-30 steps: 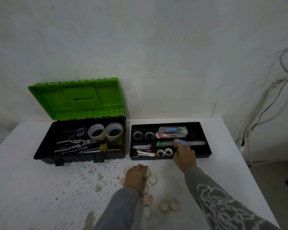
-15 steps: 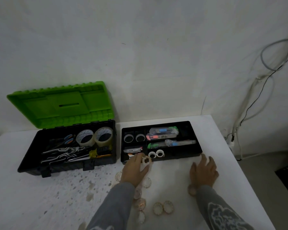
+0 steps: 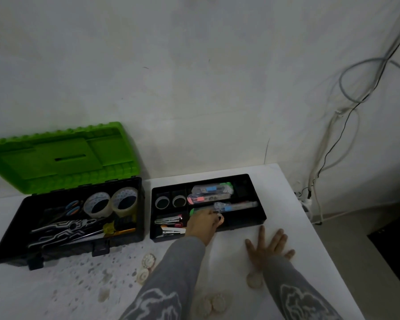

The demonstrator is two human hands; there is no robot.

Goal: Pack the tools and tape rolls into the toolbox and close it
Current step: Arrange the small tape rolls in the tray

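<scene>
The black toolbox [image 3: 9, 229] stands open at the left with its green lid [image 3: 62, 158] leaning back; it holds two large tape rolls [image 3: 112, 203], pliers [image 3: 62, 229] and scissors. To its right sits the black insert tray [image 3: 252, 199] with utility knives [image 3: 209, 192], staplers [image 3: 169, 224] and two small rolls [image 3: 170, 201]. My left hand [image 3: 202, 225] reaches over the tray's front compartment, pinching a small tape roll [image 3: 220, 219]. My right hand [image 3: 267, 248] lies flat with fingers spread on the table in front of the tray. Several small tape rolls [image 3: 211, 304] lie loose on the table near my arms.
The white table [image 3: 286, 204] ends close on the right, with dark floor beyond. Cables [image 3: 333, 139] hang down the wall at the right to a socket near the table's corner. The table surface left of my arms is speckled with stains.
My left hand lifted a small tape roll off the table and carried it forward over the tray. My right hand left the tray and came down flat on the table.
</scene>
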